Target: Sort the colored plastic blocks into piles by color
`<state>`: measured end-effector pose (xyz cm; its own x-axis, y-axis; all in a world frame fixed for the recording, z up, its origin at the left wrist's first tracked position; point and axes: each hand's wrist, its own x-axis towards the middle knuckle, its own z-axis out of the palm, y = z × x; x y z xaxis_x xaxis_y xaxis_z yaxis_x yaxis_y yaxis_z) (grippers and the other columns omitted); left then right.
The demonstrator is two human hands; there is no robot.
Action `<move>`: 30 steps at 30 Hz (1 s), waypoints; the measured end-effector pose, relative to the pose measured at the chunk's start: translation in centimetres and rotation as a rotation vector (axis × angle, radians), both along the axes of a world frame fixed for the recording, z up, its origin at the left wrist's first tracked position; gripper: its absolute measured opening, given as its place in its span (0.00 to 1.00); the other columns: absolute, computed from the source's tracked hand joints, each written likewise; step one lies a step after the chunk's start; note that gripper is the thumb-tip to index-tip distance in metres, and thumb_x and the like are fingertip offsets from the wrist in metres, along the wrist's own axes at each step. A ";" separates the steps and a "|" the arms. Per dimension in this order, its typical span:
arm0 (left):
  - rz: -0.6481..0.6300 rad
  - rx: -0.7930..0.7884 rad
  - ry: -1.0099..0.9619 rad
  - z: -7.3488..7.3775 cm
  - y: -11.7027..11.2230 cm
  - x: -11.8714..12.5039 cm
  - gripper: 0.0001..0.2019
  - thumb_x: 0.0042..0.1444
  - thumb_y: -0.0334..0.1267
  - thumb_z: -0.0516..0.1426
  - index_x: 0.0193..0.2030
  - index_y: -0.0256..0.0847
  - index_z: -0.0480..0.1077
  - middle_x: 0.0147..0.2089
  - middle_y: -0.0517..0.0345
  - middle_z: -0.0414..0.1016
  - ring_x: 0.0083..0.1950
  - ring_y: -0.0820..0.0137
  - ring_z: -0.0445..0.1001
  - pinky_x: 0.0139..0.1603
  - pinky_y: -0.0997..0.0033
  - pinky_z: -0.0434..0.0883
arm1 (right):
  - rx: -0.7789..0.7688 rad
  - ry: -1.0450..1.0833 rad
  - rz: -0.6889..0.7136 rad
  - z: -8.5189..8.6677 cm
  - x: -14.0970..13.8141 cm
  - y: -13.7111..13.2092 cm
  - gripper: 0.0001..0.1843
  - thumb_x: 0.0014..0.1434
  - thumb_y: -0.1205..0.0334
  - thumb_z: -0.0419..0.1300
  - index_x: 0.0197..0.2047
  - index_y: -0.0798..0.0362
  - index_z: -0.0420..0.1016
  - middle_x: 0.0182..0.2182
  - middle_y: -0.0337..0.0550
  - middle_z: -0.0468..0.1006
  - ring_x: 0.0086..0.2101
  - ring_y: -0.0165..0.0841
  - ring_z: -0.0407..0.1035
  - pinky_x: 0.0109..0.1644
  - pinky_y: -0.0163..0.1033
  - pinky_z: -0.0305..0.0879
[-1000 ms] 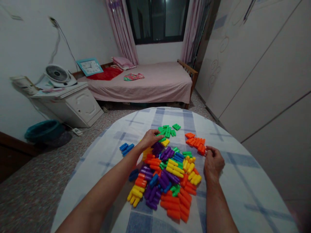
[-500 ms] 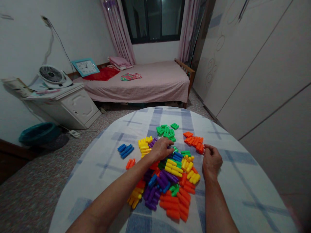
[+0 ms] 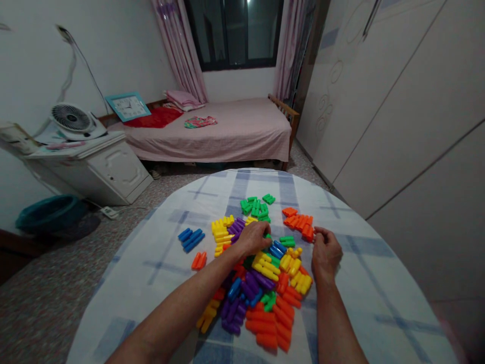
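**Head view: colour sorting of plastic blocks under way, both hands at the far edge of the heap**

Head view looks down on a checked tabletop with a mixed heap of blocks in the middle. Ringed on the far side by same-colour groups: blue group, yellow group, purple group, green group, orange group.

- Left hand: curled palm-down over the heap's far edge, just beside the purple and yellow groups; grip hidden under the knuckles, cannot tell whether closed on anything.
- Right hand: fingertips pinched together on an orange block at the near end of the orange group.
- Step, by the look of it: mid-sort, most of the heap still mixed.
- Next move calls for lifting a single piece without dragging its neighbours.
- Writing: none legible; clock on the bed too small to read.
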<state>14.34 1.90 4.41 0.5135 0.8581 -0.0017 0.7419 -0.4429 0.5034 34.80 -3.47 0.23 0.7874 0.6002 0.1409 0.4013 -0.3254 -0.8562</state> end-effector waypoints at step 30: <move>0.124 0.191 -0.030 1.1 1.1 -6.0 0.11 0.58 0.34 0.54 0.45 0.37 0.73 0.48 0.50 0.75 0.51 0.63 0.71 0.54 0.65 0.66 | -0.011 0.009 -0.001 0.4 -0.2 0.0 0.18 0.52 0.59 0.50 0.40 0.49 0.78 0.36 0.44 0.79 0.34 0.36 0.67 0.37 0.37 0.56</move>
